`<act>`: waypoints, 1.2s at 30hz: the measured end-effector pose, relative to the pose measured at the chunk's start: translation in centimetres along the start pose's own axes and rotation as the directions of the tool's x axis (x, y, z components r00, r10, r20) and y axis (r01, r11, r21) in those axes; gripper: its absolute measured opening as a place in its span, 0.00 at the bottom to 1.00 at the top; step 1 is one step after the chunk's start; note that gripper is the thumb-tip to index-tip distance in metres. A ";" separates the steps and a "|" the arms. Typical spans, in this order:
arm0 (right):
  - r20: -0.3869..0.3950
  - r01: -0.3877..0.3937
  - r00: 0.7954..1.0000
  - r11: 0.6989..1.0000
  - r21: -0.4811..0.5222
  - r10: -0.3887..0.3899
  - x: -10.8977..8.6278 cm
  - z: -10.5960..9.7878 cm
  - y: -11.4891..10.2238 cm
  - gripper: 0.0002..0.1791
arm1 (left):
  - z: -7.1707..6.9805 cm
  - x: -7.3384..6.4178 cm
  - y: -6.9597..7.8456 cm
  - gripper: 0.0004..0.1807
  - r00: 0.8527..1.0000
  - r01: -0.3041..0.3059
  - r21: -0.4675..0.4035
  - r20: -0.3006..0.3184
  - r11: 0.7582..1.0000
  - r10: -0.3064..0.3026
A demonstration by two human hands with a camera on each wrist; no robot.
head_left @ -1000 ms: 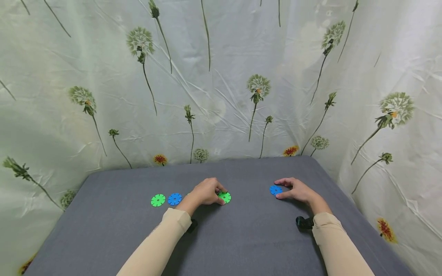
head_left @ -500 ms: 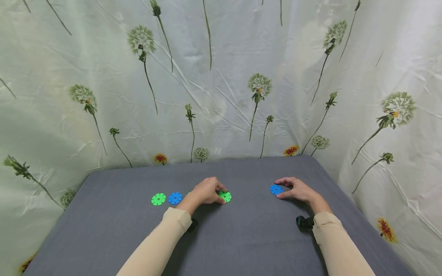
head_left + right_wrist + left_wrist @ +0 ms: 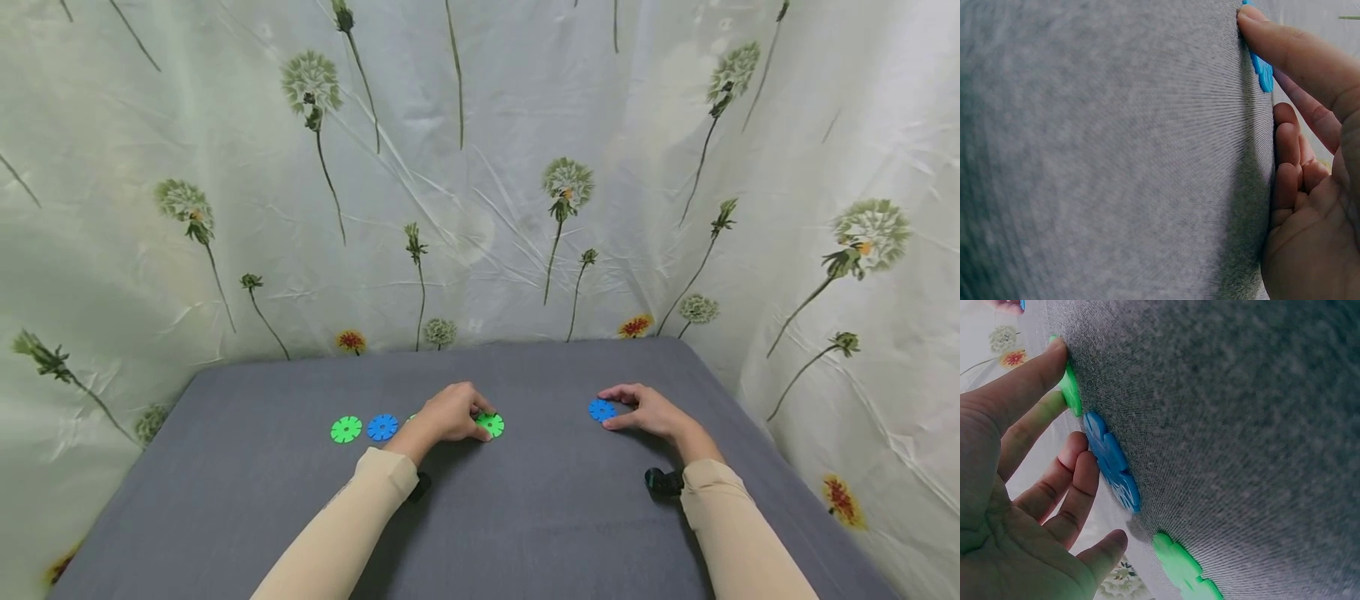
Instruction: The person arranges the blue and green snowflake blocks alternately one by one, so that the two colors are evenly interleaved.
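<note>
In the head view my left hand (image 3: 450, 414) pinches a green notched plastic disc (image 3: 492, 425) between thumb and index finger, flat on the cloth. The left wrist view shows that green disc (image 3: 1072, 394) edge-on, and a blue disc (image 3: 1112, 465) beside it with two other fingertips right at its edge. Farther along lies another green disc (image 3: 1182, 565). To the right, my right hand (image 3: 651, 412) holds a blue disc (image 3: 602, 410) by opposite edges; in the right wrist view the thumb partly covers this blue disc (image 3: 1264, 74), and the remaining fingers curl loosely.
A green disc (image 3: 347, 430) and a blue disc (image 3: 382, 427) lie left of my left forearm, in line with a green one mostly hidden behind that wrist. Grey cloth (image 3: 540, 500) covers the table. A flower-print curtain (image 3: 495, 208) hangs at the back and sides.
The head view has shifted slightly. Both hands keep their hold on the discs, and no disc has visibly moved on the cloth.
</note>
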State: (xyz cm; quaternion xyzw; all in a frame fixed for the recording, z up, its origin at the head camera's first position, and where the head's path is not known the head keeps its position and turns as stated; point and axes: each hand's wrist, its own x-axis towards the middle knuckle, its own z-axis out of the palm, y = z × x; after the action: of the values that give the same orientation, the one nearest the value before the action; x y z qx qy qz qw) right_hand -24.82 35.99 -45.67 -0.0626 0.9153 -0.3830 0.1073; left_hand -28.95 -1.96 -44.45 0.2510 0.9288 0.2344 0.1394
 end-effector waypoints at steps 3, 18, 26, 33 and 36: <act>0.002 -0.004 1.000 1.000 0.010 0.004 -0.1 0.0 0.0 0.32 | -0.1 0.0 0.1 0.21 1.000 0.001 0.004 0.003 1.000 -0.001; -0.005 0.003 1.000 1.000 -0.004 -0.003 0.5 -0.3 0.0 0.27 | 0.0 0.3 -0.1 0.21 1.000 0.003 -0.010 0.004 1.000 -0.003; -0.038 0.062 0.998 0.993 0.097 -0.059 -0.3 0.7 0.1 0.28 | 0.2 0.1 -0.1 0.21 1.000 0.000 -0.006 0.010 1.000 0.000; -0.024 0.106 0.994 0.987 0.122 -0.104 -0.3 0.5 -0.1 0.33 | 0.0 -0.3 0.2 0.21 1.000 -0.012 -0.007 -0.010 1.000 0.012; -0.012 0.115 0.993 0.985 0.125 -0.114 -0.2 0.3 -0.2 0.33 | -0.2 -0.4 0.2 0.21 1.000 -0.012 -0.001 -0.015 1.000 0.012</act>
State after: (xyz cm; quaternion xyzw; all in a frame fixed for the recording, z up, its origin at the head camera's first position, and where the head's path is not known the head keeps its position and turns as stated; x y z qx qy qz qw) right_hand -24.58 35.68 -45.67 -0.1074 0.8845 -0.4456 0.0866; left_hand -28.63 -2.03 -44.15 0.2546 0.9281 0.2378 0.1314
